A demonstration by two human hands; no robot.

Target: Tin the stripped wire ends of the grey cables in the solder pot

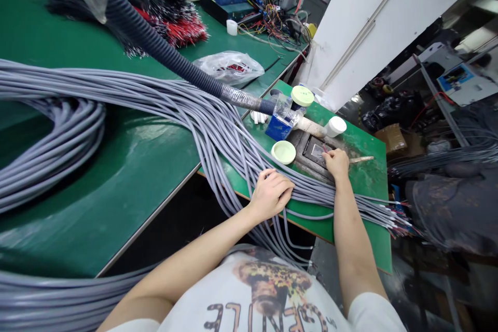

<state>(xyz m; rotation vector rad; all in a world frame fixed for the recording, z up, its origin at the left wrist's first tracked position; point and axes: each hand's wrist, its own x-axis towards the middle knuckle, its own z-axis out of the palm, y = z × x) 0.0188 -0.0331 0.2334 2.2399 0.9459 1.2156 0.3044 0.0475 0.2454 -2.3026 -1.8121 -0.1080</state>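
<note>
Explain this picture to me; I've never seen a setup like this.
There is no robot here: a person works with two bare hands, seen from a camera worn on the head, looking forward and down. A long bundle of grey round cables crosses a large dark-green table onto a smaller green board. The left hand rests on the bundle. The right hand seems to pinch something thin and reddish, too small to identify, by a dark block with a shiny rectangular surface. Nearby are a pale-green round dish and a dark ribbed hose.
</note>
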